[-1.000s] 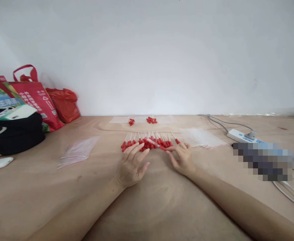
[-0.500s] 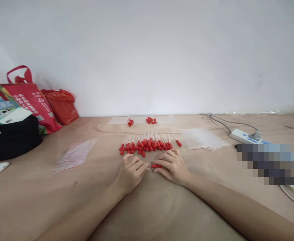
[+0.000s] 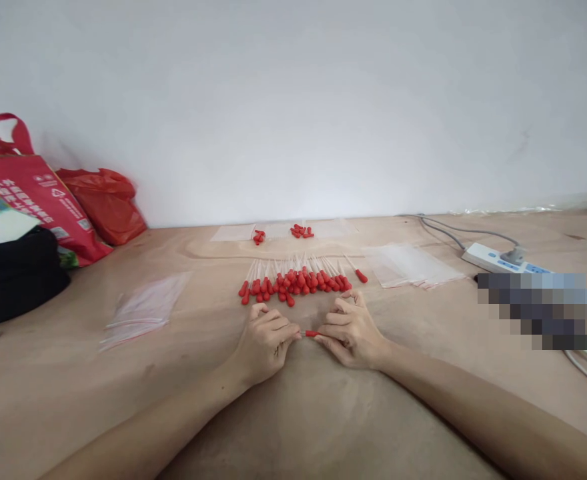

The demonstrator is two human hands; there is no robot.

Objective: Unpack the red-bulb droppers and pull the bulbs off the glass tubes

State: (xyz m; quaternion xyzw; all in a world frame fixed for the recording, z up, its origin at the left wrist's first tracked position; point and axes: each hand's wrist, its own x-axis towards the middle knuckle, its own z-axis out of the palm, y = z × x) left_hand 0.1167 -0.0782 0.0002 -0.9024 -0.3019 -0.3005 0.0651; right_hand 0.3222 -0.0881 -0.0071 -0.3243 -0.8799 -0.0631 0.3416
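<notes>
Head view: left hand (image 3: 268, 343) pinched narrow on the thin clear tube end of a dropper (image 3: 311, 333); right hand (image 3: 351, 333) closed on its red bulb end. Dropper lies roughly level between them, just over or on the tabletop (image 3: 323, 427); can't tell which from where I'm standing. Its tube is mostly hidden by the left hand, so can't tell how deep it sits in the bulb.

Main risk, my call: sideways load. If the hands push or pull out of line, the slim tube could bend, or crack if brittle; material not readable. Soft-looking bulb may squash under a hard pinch and let the tube slip or seat crooked. If the grip slides on the tube, the piece could pop loose and roll.

Second risk: crowding. The pile of droppers (image 3: 298, 281) sits just beyond both hands, bulbs facing the person, tubes pointing to the wall (image 3: 323, 120). A knuckle swinging forward could knock the nearest bulbs and scatter them. The lone dropper (image 3: 361, 275) at the pile's right edge looks easy to nudge.

Side stuff: clear bags (image 3: 146, 310) on the left and clear bags (image 3: 413, 265) on the right look light; a sleeve or forearm brush could slide them. Power strip (image 3: 488, 257) well apart, low concern.
</notes>
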